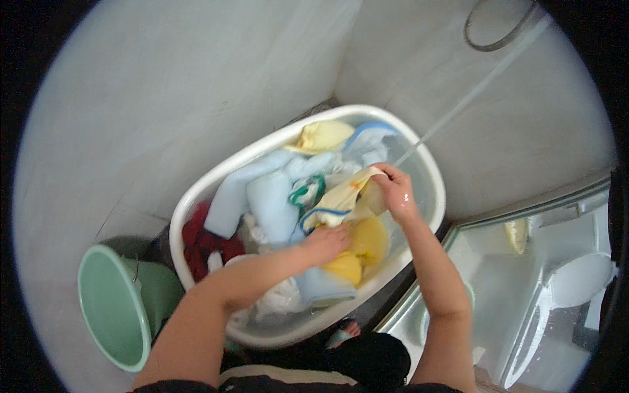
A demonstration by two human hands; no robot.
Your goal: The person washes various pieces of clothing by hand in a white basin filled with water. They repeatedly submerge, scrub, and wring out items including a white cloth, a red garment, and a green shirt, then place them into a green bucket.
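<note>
A white oval plastic tub (435, 182) holds water and many wet clothes. My right hand (395, 191) grips the upper end of a cream cloth garment with blue trim (339, 196), lifted partly out of the water. My left hand (328, 244) rests at the garment's lower end, over yellow cloth (368, 240); its fingers are partly hidden, so its hold is unclear. Light blue cloth (272, 201), a green-trimmed piece (309, 190), dark red cloth (199, 240) and pale yellow cloth (327, 135) lie around them. A stream of water (471, 93) runs into the tub beside my right hand.
A green plastic bucket (115, 309) lies tilted at the tub's left. Grey walls (196, 73) meet behind the tub, and a shower hose (486, 46) hangs at the upper right. Beyond a glass panel (496, 265) at the right stands a white toilet with raised lid (580, 280).
</note>
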